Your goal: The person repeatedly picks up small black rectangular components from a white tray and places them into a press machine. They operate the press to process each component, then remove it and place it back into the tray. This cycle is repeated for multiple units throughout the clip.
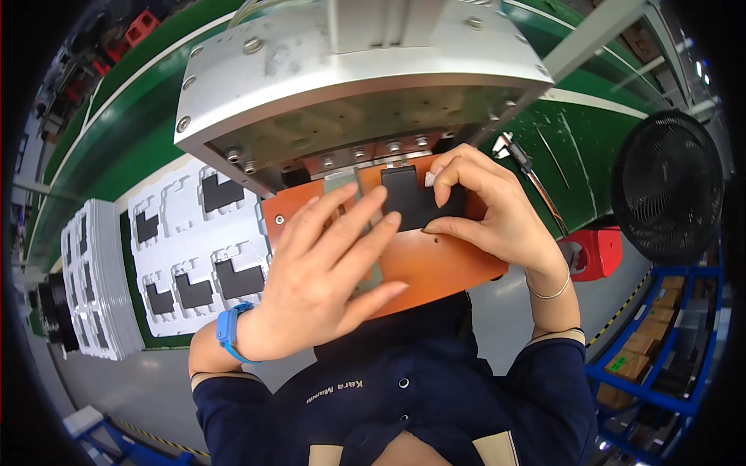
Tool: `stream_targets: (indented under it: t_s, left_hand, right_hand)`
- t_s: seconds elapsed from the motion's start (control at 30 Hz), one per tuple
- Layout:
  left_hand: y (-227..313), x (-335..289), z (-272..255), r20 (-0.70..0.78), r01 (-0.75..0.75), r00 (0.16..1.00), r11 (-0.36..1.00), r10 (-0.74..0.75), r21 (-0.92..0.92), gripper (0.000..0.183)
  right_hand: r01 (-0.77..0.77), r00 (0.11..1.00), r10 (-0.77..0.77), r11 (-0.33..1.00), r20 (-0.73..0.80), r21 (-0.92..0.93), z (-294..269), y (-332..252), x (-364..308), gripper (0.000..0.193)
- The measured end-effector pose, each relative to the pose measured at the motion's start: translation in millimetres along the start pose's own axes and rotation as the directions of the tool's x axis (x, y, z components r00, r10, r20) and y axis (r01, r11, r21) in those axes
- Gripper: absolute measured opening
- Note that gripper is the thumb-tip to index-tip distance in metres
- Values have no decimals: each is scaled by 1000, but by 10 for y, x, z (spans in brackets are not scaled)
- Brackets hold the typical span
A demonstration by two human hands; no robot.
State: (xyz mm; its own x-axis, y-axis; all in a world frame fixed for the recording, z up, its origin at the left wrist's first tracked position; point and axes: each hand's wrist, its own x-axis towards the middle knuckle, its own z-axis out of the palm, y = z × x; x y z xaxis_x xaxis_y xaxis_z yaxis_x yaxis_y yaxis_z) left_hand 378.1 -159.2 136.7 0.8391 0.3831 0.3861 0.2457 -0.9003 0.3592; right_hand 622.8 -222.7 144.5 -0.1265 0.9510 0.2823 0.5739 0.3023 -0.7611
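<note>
A black L-shaped flat part (412,203) lies on the orange plate (435,260) of a metal press, beside a greenish strip (342,183). My left hand (318,264) is spread over the plate's left side, its fingertips at the part's left edge. Curled around the part's right side is my right hand (489,206), with the thumb at its front edge and a bent finger above it. A small white piece (430,179) shows beside the right fingers; whether they touch it is unclear. Part of the black piece is hidden under the right hand.
The press's heavy metal block (365,93) overhangs the plate. A white tray (167,256) with several black parts lies left, next to stacked trays (105,279). Right are a caliper (528,171), a black fan (667,186) and a red object (598,255).
</note>
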Motion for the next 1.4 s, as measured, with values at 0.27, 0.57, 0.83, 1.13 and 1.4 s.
stream_targets:
  t_s: [0.27, 0.57, 0.83, 1.13, 1.4]
  left_hand:
    - [-27, -57, -179, 280, 273, 955, 640, -93, -719, 36]
    - [85, -94, -202, 658, 650, 753, -157, 7, -743, 43]
    - [-93, 46, -112, 468, 485, 800, -55, -376, -873, 46]
    - [-122, 8, -89, 457, 510, 787, 19, -414, -860, 31]
    - [-94, 21, -187, 497, 570, 776, 95, -387, -816, 24]
  right_hand:
    - [351, 917, -365, 930, -162, -109, 63, -489, -532, 9]
    - [397, 846, -488, 846, -216, -354, 188, -402, -489, 21]
    - [-574, 773, 191, 618, -605, -537, -756, 1714, -1223, 44]
    - [-642, 692, 340, 692, -637, -329, -815, 1761, -1225, 28]
    - [-259, 783, 147, 960, -605, -103, -446, 157, -966, 48]
